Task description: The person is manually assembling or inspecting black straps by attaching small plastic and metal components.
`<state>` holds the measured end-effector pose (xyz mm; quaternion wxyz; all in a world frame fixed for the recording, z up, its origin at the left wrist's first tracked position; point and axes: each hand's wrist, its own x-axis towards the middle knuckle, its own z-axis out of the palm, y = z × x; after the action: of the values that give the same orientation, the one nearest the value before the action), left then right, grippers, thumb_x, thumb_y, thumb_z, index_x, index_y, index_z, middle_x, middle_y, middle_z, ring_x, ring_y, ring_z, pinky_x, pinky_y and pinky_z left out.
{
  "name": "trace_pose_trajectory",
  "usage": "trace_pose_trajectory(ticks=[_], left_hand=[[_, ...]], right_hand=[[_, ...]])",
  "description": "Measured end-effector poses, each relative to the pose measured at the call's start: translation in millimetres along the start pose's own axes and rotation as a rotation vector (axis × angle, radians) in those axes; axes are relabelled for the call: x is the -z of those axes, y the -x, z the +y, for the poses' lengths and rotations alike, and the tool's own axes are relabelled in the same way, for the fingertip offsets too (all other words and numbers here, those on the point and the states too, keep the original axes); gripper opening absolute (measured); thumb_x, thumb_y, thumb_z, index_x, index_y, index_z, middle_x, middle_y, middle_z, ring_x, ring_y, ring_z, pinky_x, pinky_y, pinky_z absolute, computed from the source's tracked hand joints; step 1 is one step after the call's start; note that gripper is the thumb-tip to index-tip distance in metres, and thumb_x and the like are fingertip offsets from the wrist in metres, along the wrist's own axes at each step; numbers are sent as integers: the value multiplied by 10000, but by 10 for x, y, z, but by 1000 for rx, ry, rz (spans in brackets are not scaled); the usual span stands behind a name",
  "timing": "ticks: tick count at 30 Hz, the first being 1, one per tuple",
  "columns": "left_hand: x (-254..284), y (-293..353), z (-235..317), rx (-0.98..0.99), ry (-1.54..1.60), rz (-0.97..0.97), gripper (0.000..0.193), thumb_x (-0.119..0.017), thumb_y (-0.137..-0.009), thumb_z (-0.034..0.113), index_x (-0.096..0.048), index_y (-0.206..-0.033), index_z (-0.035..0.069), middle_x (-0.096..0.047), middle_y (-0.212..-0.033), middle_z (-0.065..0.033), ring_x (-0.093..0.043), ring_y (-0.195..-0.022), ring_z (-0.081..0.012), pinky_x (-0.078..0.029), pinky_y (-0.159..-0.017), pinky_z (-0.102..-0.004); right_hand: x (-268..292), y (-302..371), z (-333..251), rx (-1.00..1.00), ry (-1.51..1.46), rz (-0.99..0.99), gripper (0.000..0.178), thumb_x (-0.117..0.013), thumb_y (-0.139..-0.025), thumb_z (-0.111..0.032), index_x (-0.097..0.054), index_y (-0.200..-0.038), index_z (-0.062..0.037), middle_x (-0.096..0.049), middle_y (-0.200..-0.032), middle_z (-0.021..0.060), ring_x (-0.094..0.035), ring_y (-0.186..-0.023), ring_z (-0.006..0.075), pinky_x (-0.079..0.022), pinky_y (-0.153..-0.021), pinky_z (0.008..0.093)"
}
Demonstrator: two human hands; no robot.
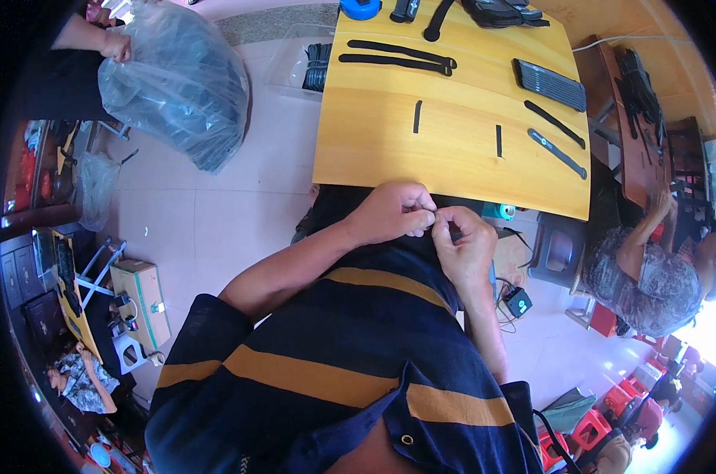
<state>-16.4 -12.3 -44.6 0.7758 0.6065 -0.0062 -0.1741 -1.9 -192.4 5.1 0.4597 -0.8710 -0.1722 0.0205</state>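
My left hand and my right hand meet just off the near edge of the yellow table, above my lap. Thumb and fingers of both are pinched together, tip to tip. Whatever lies between them is too small to make out. Beyond the hands, two short black strips lie apart on the tabletop. At the right are a black strap, a dark grey strap with a pale mark, and a bundle of black straps. Two long black straps stretch side by side at the far left.
A blue round object and a black pouch sit at the table's far edge. Left of it stands a clear bin with black straps. Another person's hand grips a big clear plastic bag. A seated person works at the right.
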Motion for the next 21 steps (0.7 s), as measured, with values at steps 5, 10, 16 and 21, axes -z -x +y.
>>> trace_pose_trajectory(ticks=[5,10,16,21], left_hand=[[13,-36,-65,-64,-203,-1,73,-647,-903,-8,-647,-975,-25,-692,-838,-44,-636,-739,-80,-523,-660,-253],[-50,-18,-69,-137,-288,69,75,-642,-851,-44,-637,-916,-7,-634,-770,7,-559,-700,-34,-448,-604,-229],[-89,2,-64,-174,-202,121,79,-621,-825,-62,-622,-873,1,-561,-701,48,-487,-648,-15,-390,-557,-229],[-109,-51,21,-176,-289,134,87,-617,-820,-63,-637,-874,2,-571,-705,41,-490,-644,-12,-392,-563,-226]], right_hand=[[-50,36,14,68,54,40,31,-701,-823,-25,-670,-822,-27,-696,-799,149,-702,-718,331,-550,-646,386],[-127,97,37,123,103,101,40,-697,-826,-27,-658,-816,-31,-691,-795,148,-696,-711,337,-551,-644,397],[-136,102,31,38,-23,119,61,-716,-824,-7,-658,-810,-18,-692,-791,128,-687,-670,265,-537,-626,346],[-100,95,150,2,-134,92,29,-711,-864,7,-683,-860,1,-717,-841,128,-710,-737,199,-541,-670,303]])
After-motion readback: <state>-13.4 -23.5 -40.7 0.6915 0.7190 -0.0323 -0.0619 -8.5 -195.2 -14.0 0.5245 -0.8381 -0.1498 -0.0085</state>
